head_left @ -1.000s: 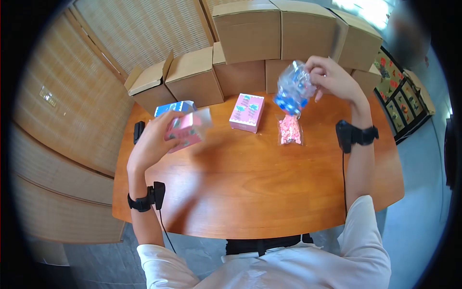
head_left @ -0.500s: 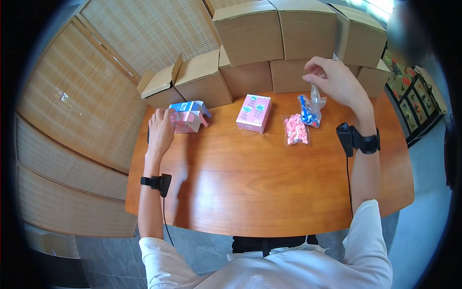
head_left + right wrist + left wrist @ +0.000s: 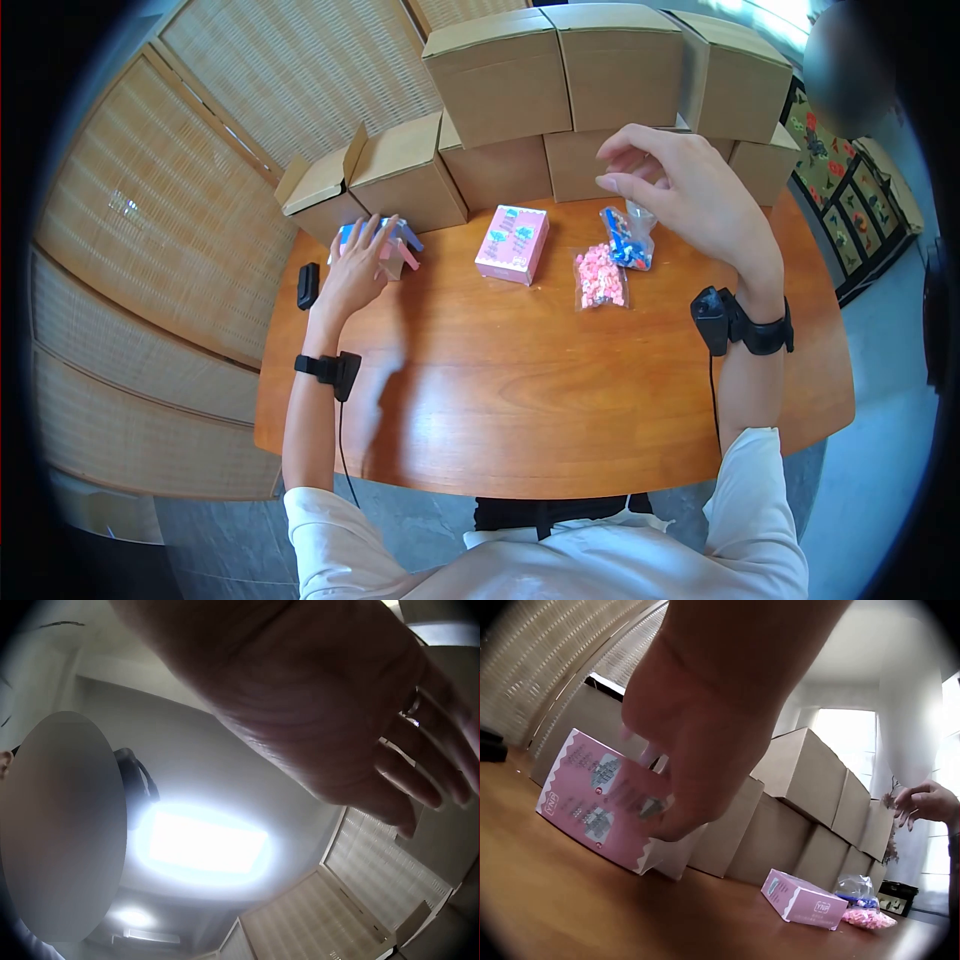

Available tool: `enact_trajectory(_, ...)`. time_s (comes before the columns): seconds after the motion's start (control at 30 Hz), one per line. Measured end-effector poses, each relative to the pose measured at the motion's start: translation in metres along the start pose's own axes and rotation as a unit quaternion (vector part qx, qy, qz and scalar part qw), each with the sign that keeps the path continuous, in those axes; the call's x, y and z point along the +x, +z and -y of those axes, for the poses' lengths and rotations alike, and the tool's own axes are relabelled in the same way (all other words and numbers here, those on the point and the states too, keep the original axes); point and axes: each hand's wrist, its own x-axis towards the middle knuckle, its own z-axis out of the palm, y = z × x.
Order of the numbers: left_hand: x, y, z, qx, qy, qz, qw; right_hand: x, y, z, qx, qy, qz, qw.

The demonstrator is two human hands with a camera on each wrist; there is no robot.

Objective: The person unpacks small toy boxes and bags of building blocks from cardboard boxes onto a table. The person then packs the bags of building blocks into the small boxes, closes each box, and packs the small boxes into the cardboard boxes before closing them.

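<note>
At the table's left, my left hand (image 3: 358,270) lies over an opened pink box (image 3: 592,799), its fingers spread. The left wrist view shows the thumb right at the box's flap end. Behind that box, a blue box (image 3: 405,234) is partly hidden by the fingers. My right hand (image 3: 690,190) hangs loosely bent in the air, holding nothing. Below it lies a clear bag of blue pieces (image 3: 626,240), overlapping a clear bag of pink pieces (image 3: 600,278). A closed pink box (image 3: 513,246) lies between the two hands.
Cardboard boxes (image 3: 500,80) line the back of the table, some stacked two high. A small black object (image 3: 308,286) lies near the left edge. A woven screen (image 3: 150,220) stands to the left, and a black rack (image 3: 855,225) to the right.
The right hand has let go of the bag of blue pieces, which now lies on the table. The left hand has lowered the opened pink box beside the blue one and spread its fingers.
</note>
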Motion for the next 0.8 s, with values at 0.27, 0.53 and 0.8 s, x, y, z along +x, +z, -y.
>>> enact_trajectory(0.27,-0.017,0.021,0.019,-0.012,-0.044,-0.008,0.999,-0.004,-0.001,0.007,0.004,-0.007,-0.004,1.0)
enact_trajectory(0.53,-0.026,0.034,0.039,0.018,-0.059,-0.033,0.998,-0.007,0.0,0.013,0.01,-0.007,0.002,1.0)
enact_trajectory(0.8,-0.026,0.038,0.04,0.019,-0.092,-0.03,0.995,-0.009,0.001,0.018,0.006,-0.019,0.01,1.0)
